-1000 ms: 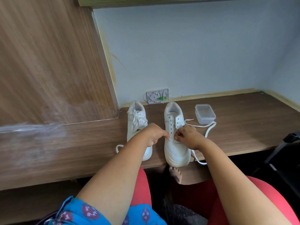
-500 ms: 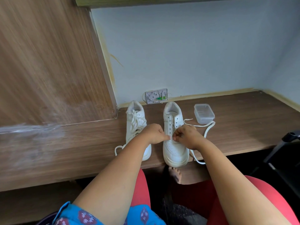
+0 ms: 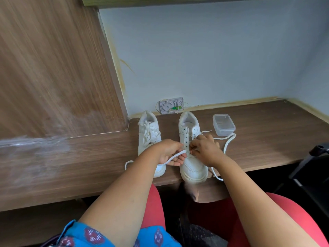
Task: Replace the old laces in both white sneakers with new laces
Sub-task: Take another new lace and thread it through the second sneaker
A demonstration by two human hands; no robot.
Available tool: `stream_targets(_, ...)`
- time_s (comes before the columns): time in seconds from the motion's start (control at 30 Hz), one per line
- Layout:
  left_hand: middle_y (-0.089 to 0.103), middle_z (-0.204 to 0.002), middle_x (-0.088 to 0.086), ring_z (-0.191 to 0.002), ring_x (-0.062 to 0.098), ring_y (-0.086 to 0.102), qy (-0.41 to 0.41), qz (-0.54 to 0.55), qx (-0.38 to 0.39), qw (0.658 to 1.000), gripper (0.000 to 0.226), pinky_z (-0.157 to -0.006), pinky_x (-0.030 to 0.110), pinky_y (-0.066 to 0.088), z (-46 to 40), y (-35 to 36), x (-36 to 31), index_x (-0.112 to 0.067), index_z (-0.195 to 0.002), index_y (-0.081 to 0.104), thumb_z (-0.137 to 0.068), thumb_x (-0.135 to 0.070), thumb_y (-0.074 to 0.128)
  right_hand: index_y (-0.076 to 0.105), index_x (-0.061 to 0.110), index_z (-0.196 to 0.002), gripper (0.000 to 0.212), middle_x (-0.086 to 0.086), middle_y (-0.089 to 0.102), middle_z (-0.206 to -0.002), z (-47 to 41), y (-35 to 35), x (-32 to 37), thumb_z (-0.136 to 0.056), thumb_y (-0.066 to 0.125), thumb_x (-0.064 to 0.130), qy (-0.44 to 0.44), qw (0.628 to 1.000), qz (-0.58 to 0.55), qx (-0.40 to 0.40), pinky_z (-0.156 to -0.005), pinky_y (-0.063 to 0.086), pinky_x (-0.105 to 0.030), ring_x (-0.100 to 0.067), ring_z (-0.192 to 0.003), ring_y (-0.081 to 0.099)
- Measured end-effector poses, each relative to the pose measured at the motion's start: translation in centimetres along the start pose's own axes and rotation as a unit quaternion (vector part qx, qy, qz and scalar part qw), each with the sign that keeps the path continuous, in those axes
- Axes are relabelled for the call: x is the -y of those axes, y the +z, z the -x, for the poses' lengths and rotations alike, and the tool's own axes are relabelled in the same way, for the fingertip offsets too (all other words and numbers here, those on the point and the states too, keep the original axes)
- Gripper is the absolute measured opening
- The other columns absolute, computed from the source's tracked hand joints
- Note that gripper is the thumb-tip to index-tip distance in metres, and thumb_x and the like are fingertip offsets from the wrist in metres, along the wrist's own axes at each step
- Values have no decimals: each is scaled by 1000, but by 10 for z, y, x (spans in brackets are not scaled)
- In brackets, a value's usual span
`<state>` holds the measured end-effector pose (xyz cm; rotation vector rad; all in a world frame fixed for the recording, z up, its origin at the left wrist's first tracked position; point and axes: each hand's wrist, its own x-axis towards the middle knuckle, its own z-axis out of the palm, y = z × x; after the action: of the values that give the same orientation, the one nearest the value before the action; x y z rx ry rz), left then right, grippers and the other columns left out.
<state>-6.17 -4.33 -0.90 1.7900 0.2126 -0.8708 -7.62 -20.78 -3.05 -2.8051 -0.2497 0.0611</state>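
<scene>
Two white leather sneakers stand side by side on the brown wooden desk (image 3: 267, 139). The left hand (image 3: 169, 152) pinches a flat white lace (image 3: 175, 155) across the right sneaker (image 3: 191, 148); the right hand (image 3: 204, 150) curls over its eyelets, pinching there. The left sneaker (image 3: 148, 136) stays laced.

A clear plastic container (image 3: 224, 124) with its lid on stands on the wooden desk (image 3: 267, 132), just up and to the right of where the fingers meet, near the pale blue wall (image 3: 213, 50). Straight beyond that spot, a small white wall box (image 3: 171, 105) with thin wires and a green part leans at the foot of the wall, and a wood-grain side panel (image 3: 53, 68) rises well off to the left. Below and nearer the person, red trousers (image 3: 293, 216) cover the lap, a blue patterned garment (image 3: 83, 236) shows at the lower left, and a black chair part (image 3: 318, 154) sits at the far right.
</scene>
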Motion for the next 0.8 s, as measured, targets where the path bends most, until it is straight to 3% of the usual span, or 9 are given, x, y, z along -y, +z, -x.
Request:
stream_targets(0.17, 62, -77, 6, -67, 12, 58, -20, -4, -20, 1000, 39, -72, 24, 53, -2, 5, 0, -4, -79, 63, -102, -29, 43, 58, 24, -121, 28, 1, 47, -122, -3, -2, 4, -98, 48, 36, 8, 998, 54, 33, -94, 35, -45, -25, -119, 32)
stream_targets(0.47, 59, -73, 2, -63, 7, 55, -43, 16, -13, 999, 28, -58, 15, 49, -4, 4, -1, -6, -78, 63, -99, -22, 53, 56, 22, -122, 27, -1, 44, -124, -8, 4, -3, -98, 49, 32, 18, 996, -33, 81, -99, 36, -50, -27, -126, 29)
stream_targets(0.63, 59, -66, 0, -52, 3, 56, -53, 48, 14, 997, 25, -54, 13, 48, -4, 3, 0, -7, -78, 61, -97, -22, 57, 61, 23, -111, 19, 1, 46, -111, -9, 6, -10, -93, 56, 28, 5, 992, -108, 63, -102, 36, -45, -28, -119, 35)
stream_targets(0.8, 57, -74, 5, -65, 9, 54, -25, 96, 24, 995, 16, -55, 15, 47, 0, 3, 0, -5, -81, 60, -95, -12, 58, 57, 28, -94, 6, 1, 49, -107, -8, 8, -11, -91, 60, 24, -1, 987, -149, 57, -100, 39, -42, -28, -115, 41)
